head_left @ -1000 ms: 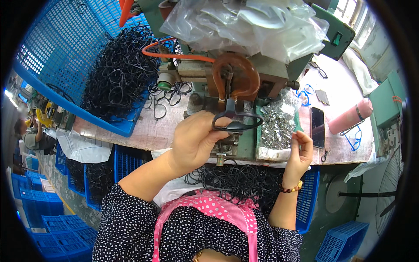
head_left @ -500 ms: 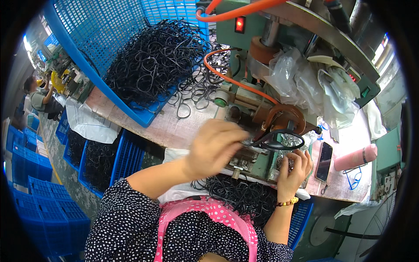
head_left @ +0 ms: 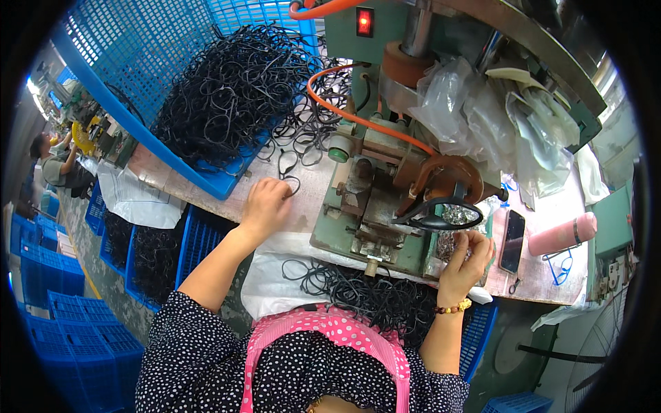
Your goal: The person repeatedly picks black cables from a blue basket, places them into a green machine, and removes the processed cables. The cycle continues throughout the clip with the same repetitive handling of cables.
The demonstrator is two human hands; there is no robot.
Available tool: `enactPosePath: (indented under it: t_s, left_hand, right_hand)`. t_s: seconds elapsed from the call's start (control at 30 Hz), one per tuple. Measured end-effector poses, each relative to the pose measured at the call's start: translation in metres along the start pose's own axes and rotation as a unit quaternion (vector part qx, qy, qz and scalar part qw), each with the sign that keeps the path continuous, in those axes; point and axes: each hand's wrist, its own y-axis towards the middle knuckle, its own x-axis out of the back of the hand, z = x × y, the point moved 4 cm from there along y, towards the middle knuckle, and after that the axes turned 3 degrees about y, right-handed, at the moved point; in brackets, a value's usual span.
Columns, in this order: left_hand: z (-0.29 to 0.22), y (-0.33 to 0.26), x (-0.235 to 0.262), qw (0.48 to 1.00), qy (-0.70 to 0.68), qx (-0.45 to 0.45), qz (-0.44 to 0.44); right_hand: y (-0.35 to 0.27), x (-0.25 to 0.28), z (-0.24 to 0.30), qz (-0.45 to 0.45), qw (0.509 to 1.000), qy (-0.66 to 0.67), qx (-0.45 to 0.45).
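My left hand (head_left: 264, 204) rests on the bench top, its fingertips pinching a loose black plastic eyeglass frame (head_left: 289, 167) that lies beside the blue crate. My right hand (head_left: 466, 256) is raised at the right side of the green press machine (head_left: 385, 206), fingers curled by a pile of small shiny metal parts (head_left: 456, 219); whether it holds one I cannot tell. A black eyeglass frame (head_left: 438, 213) sits on the machine's fixture just left of that hand. More black frames (head_left: 375, 299) lie heaped in my lap.
A tilted blue crate (head_left: 138, 76) spills a mound of black frames (head_left: 231, 89) onto the bench. An orange hose (head_left: 358, 117), crumpled plastic bags (head_left: 496, 110), a dark phone (head_left: 512, 241) and a pink bottle (head_left: 561, 234) lie around. Blue crates (head_left: 62, 323) stack on the floor; another person (head_left: 58, 165) sits far left.
My left hand has left the machine's fixture and moved left to the loose frames by the crate. A frame stays on the fixture. My right hand has barely moved.
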Motion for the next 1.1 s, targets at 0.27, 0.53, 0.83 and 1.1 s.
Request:
enactPosePath:
  t_s: [0.27,0.53,0.83,1.1]
  left_hand:
    - [-0.028,0.028,0.033,0.877,-0.447,0.177,0.003]
    - [-0.025,0.01,-0.009,0.892,-0.411,0.19,-0.017]
    - [-0.025,-0.01,-0.009,0.862,-0.445,0.239,0.041]
    - [-0.096,0.021,0.083,0.783,-0.603,0.1,-0.111]
  right_hand:
    - [-0.002,-0.005,0.002,-0.038,0.998,0.042,0.022]
    - [-0.002,-0.001,0.004,-0.029,0.997,0.067,0.026]
    - [-0.003,0.002,0.0,-0.007,0.994,0.105,0.019]
    - [0.015,0.005,0.026,-0.003,0.968,0.247,-0.047]
